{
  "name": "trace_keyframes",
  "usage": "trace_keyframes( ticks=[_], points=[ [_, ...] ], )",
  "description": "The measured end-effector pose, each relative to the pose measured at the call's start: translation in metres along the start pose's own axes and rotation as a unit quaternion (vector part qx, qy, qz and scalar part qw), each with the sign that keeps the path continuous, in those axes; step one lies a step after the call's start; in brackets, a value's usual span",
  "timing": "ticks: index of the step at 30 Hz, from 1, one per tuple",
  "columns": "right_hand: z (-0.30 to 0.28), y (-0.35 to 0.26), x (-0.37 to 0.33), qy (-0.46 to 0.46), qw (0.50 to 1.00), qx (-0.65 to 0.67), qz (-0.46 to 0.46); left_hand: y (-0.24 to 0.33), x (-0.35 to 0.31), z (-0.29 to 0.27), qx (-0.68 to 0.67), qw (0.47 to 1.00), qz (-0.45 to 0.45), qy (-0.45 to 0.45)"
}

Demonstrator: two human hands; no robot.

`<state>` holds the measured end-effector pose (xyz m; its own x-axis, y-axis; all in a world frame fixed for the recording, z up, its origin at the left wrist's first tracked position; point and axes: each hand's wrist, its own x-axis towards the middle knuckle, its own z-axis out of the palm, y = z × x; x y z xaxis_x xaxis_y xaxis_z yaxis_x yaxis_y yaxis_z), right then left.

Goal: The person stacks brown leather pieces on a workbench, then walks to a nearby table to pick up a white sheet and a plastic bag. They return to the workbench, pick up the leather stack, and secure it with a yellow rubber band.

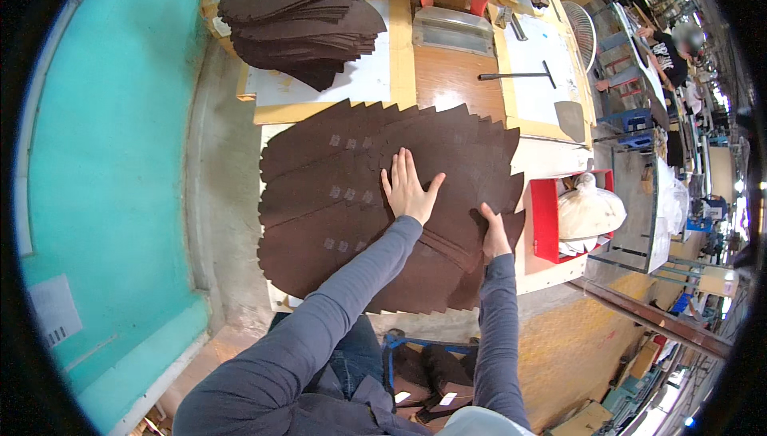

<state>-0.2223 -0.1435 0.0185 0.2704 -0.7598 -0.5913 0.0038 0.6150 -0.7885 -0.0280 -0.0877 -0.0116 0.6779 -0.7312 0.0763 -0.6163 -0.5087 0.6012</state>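
Dark brown cut panels (311, 212), of fabric or leather, lie fanned out and overlapping in rows across the table before me. Their pointed corners make a jagged far edge, and small pale marks show on several of them. My left hand (410, 194) rests flat on the middle of the spread, fingers stretched and thumb apart. At the right side of the spread, my right hand (496, 233) grips the panels' edge, its thumb on top. The other fingers of that hand are mostly hidden. Between the hands, a layered stack edge shows.
More brown panels (296, 17) are piled at the far left. A black T-shaped tool (519, 76) lies on white sheeting, near a metal-framed plate (454, 30). A red box (546, 220) holding a white bag stands at right. A turquoise wall (120, 156) runs along the left.
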Motion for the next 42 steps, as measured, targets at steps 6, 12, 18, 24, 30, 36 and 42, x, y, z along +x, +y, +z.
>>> trace_keyframes(
  ticks=[6, 12, 18, 24, 30, 36, 42],
  points=[
    [-0.05, 0.014, 0.029, 0.008, 0.996, -0.06, 0.064, -0.002, 0.023, -0.014, -0.115, 0.99, 0.071, -0.046],
    [0.015, -0.014, 0.002, 0.045, 0.999, 0.03, -0.002, -0.051, 0.071, -0.019, 0.022, 0.987, 0.136, -0.08],
    [0.027, -0.047, 0.028, -0.003, 0.996, -0.072, -0.047, -0.047, 0.066, -0.017, -0.142, 0.961, 0.152, -0.18],
    [0.003, -0.029, 0.032, -0.04, 0.984, -0.172, -0.035, -0.039, 0.036, -0.016, -0.152, 0.967, 0.152, -0.137],
    [-0.009, 0.004, -0.039, 0.028, 0.989, -0.06, -0.132, -0.029, 0.014, -0.045, -0.209, 0.952, 0.177, -0.133],
    [-0.033, 0.023, -0.105, -0.047, 0.94, 0.044, -0.336, -0.039, -0.07, -0.118, -0.516, 0.784, 0.107, -0.328],
    [0.022, 0.046, -0.132, -0.127, 0.871, 0.294, -0.372, -0.003, -0.087, -0.128, -0.531, 0.751, 0.241, -0.311]
  ],
)
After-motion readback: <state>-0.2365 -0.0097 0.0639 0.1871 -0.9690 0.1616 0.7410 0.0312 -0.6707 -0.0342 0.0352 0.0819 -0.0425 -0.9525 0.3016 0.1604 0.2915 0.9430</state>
